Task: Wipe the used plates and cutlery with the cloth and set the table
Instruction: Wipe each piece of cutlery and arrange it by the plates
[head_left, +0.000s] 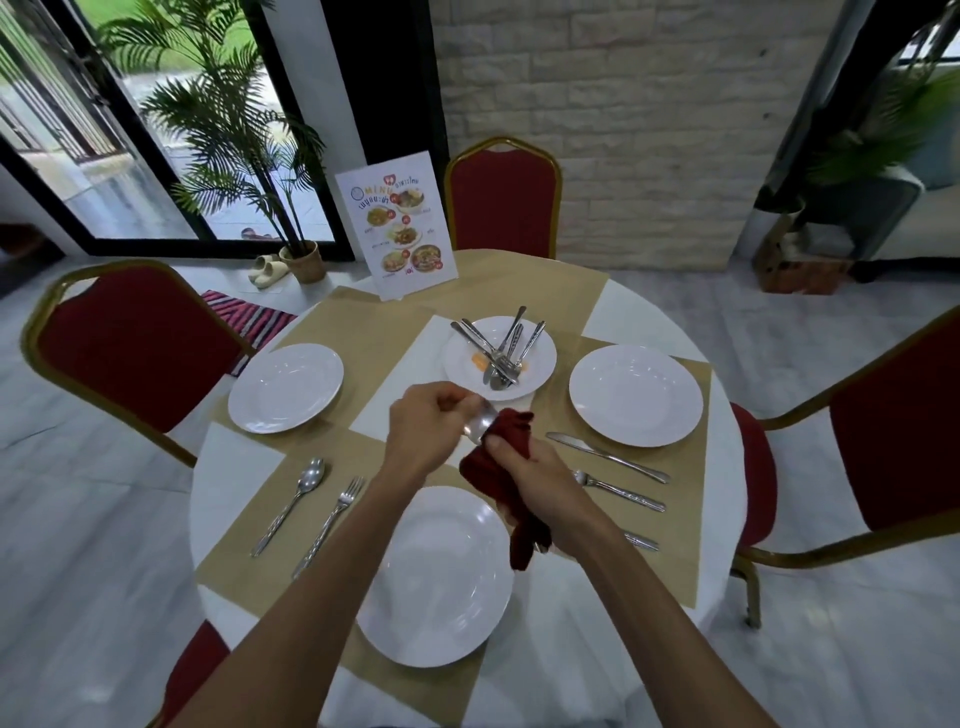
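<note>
Worktop (613, 312): round, white-covered, with tan placemats under the settings.
Left chair (130, 338): red seat back with gold frame, drawn up to the worktop's left edge.
Left plate (285, 387): white, looks clean, on a placemat at the left.
Spoon (301, 499): flat on the near placemat, left of the near plate.
Fork (330, 525): just beside the spoon, on its right, roughly parallel to it.
Menu card (397, 226): upright at the far edge.
Near plate (434, 577): white, looks clean, directly below the forearms.
Left hand (431, 421): raised above the worktop, grip closed, fingers curled and pinching a cutlery piece.
Cutlery piece (480, 423): shiny and blurred; type cannot be told. One end is in the left hand and the other is buried in the cloth.
Centre plate (540, 364): orange smears on it; used cutlery (501, 353) lies heaped across it.
Cloth (511, 436): dark red, bunched round the cutlery piece, with a tail hanging below the right hand.
Right hand (540, 480): grip closed round the cloth, thumb on top.
Knife (608, 457): on the right placemat, below the right plate.
Second fork (618, 491): near the knife, on its near side.
Right plate (636, 395): white, looks clean.
</note>
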